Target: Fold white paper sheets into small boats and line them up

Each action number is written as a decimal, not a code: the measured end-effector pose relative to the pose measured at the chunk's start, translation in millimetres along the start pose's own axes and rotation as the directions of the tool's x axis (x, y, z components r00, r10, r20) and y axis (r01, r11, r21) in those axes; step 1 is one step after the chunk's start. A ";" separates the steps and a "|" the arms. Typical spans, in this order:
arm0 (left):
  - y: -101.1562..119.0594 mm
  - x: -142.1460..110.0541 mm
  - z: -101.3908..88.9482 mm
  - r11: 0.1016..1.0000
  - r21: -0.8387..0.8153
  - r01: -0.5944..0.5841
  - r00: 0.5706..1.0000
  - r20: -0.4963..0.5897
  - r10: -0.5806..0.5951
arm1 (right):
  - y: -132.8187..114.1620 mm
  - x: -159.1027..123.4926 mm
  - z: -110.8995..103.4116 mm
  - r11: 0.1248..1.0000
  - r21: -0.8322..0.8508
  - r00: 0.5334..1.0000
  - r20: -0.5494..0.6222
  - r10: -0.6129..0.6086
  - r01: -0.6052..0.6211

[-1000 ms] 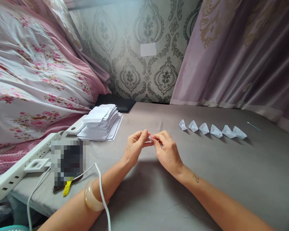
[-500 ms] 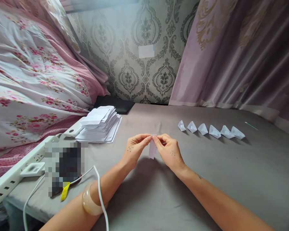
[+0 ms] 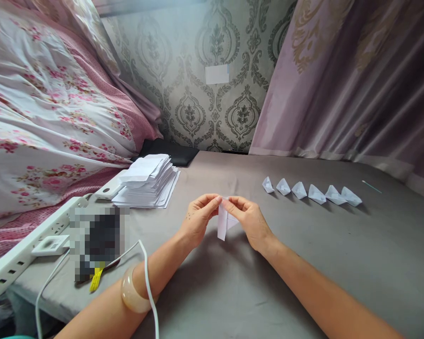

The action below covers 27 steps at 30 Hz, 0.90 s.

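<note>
Between my two hands is a small piece of folded white paper (image 3: 222, 228), pinched at its top edge. A narrow strip of it hangs down, and a slanted flap shows to the right of the strip. My left hand (image 3: 200, 214) grips it between thumb and fingers from the left. From the right, my right hand (image 3: 246, 217) pinches the same top edge, its thumb close to the left one. Both hands are above the grey cloth surface (image 3: 212, 292). Off to the right, several folded paper boats (image 3: 299, 190) stand in a slanting row.
A stack of white paper (image 3: 146, 186) lies at left, beside a white power strip (image 3: 53, 240). A blurred dark object (image 3: 102, 240) with a yellow tag and a white cable (image 3: 145, 268) is near my left forearm. A thin stick (image 3: 371, 187) lies far right.
The folded paper has turned in my fingers, so the strip hangs lower and a slanted flap now shows at its right. Both hands keep their pinch. The view has shifted slightly.
</note>
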<state>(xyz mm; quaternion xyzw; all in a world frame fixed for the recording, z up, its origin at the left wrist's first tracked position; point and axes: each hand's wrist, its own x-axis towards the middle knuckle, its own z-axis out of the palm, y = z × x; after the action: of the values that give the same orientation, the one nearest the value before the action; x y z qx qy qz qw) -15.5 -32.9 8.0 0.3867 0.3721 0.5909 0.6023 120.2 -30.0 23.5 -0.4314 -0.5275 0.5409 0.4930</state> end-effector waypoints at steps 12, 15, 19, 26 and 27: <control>-2.4 0.9 -2.8 0.998 -0.033 0.051 0.999 -0.008 -0.051 | 10.7 -2.2 3.8 0.993 -0.037 0.992 -0.066 -0.111 0.109; -2.1 1.7 -3.1 0.998 -0.032 0.056 0.998 -0.013 -0.056 | 12.7 -2.7 4.4 0.984 -0.110 0.987 -0.066 -0.149 0.141; -1.8 3.1 -4.2 0.998 -0.044 0.047 0.998 -0.030 -0.048 | 14.0 -2.5 3.1 0.930 -0.271 0.965 -0.019 -0.261 0.247; 0.3 3.0 -4.4 0.992 -0.089 0.087 0.996 -0.001 -0.087 | 16.1 -2.1 -4.2 0.617 -0.551 0.804 0.189 -0.564 0.562; 0.6 3.0 -4.2 0.990 -0.100 0.097 0.995 0.009 -0.097 | 16.8 -2.5 -5.3 0.551 -0.594 0.779 0.224 -0.586 0.585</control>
<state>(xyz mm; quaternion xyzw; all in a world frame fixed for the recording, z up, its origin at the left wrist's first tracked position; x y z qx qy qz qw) -19.6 -29.7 6.8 0.3387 0.3592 0.5780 0.6498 124.5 -31.0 6.3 -0.3710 -0.7904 0.1345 0.4685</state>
